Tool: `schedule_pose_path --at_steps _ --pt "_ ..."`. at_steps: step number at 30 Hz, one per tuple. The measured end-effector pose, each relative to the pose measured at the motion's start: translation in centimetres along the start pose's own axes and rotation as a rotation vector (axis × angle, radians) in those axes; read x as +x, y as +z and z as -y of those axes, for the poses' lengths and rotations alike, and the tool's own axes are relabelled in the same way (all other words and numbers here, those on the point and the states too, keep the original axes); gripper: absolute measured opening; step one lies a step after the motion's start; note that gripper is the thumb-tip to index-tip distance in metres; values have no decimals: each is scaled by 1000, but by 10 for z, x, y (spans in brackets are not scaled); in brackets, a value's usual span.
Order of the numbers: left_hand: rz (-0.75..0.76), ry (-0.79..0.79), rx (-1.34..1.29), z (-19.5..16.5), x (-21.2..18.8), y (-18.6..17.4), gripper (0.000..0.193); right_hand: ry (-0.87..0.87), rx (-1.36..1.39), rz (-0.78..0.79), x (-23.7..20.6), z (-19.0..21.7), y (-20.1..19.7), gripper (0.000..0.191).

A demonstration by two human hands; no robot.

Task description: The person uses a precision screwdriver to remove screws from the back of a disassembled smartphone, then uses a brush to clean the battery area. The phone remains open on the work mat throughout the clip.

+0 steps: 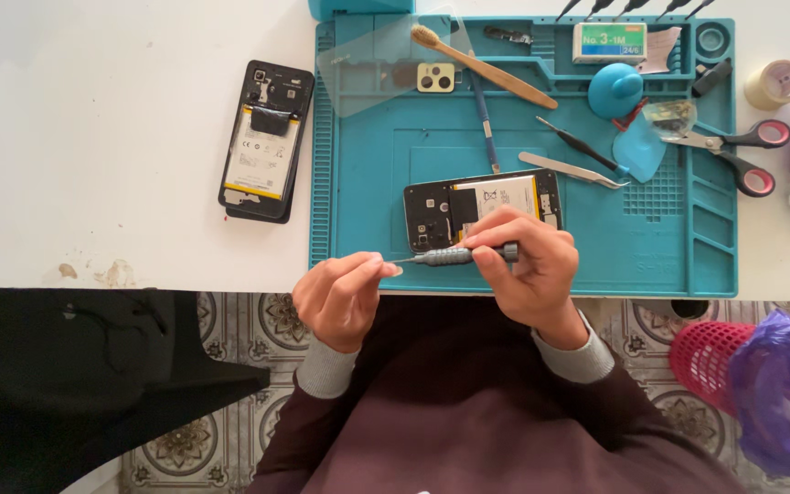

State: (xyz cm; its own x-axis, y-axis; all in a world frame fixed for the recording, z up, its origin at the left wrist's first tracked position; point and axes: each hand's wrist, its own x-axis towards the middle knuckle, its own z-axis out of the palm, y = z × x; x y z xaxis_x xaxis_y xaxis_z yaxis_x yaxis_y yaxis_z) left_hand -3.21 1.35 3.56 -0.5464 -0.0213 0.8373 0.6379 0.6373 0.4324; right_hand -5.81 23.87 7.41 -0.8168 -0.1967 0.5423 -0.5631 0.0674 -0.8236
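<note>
The right hand [532, 270] grips a grey screwdriver [454, 256] held level over the near edge of a teal mat [669, 247]; the left hand [342, 297] pinches at its tip. An opened phone [482, 209] lies just behind, another phone [265, 142] on the white table [93, 137]

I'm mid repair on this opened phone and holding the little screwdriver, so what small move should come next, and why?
Probably lower the screwdriver tip onto the opened phone on the blue mat. The right hand grips the handle, the left hand pinches at the tip, and both sit just in front of the phone.
</note>
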Motion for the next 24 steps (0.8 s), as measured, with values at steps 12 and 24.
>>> schedule_pose_path --at_steps 12,24 --pt "-6 11 2 7 -6 2 22 93 3 30 -2 -6 3 7" --pt "-16 13 20 3 -7 3 22 81 9 28 -3 -2 2 9"
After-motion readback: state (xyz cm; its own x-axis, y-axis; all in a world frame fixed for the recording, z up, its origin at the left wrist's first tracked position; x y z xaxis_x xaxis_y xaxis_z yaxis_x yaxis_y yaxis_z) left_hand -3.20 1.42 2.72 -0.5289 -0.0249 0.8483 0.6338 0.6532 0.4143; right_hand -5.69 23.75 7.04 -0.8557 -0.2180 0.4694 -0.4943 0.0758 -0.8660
